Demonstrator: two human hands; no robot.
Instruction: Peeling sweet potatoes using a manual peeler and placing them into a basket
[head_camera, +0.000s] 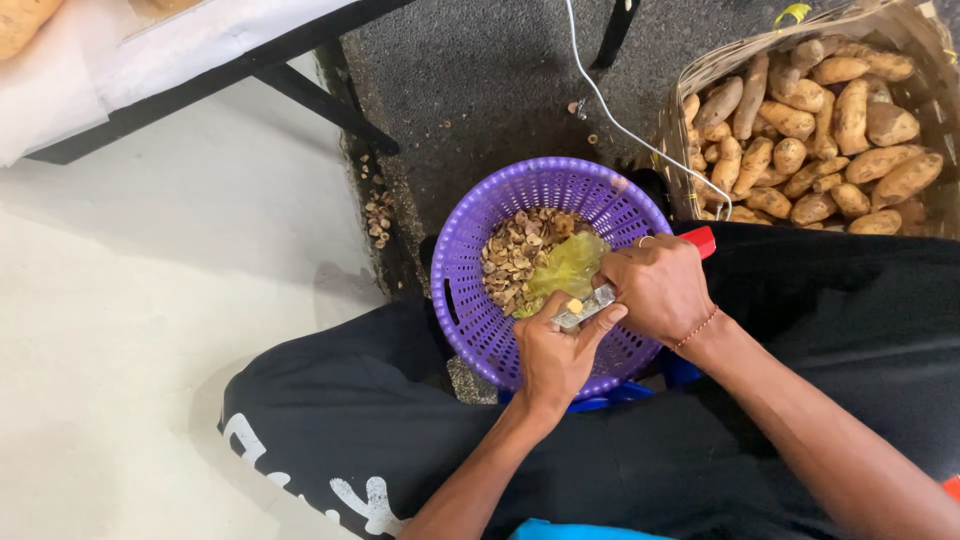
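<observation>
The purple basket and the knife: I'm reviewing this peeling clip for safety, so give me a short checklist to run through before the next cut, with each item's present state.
1. Right hand grips the red-handled knife: ok.
2. Left hand holds the small yellow piece at the blade: ok.
3. Left thumb is out of the blade's path: not ok, it rests right by the blade.
4. Purple basket sits under the hands to catch scraps: ok.
5. Blade sharpness: cannot tell.
6. Wicker basket of sweet potatoes lies near the right hand: ok.
</observation>
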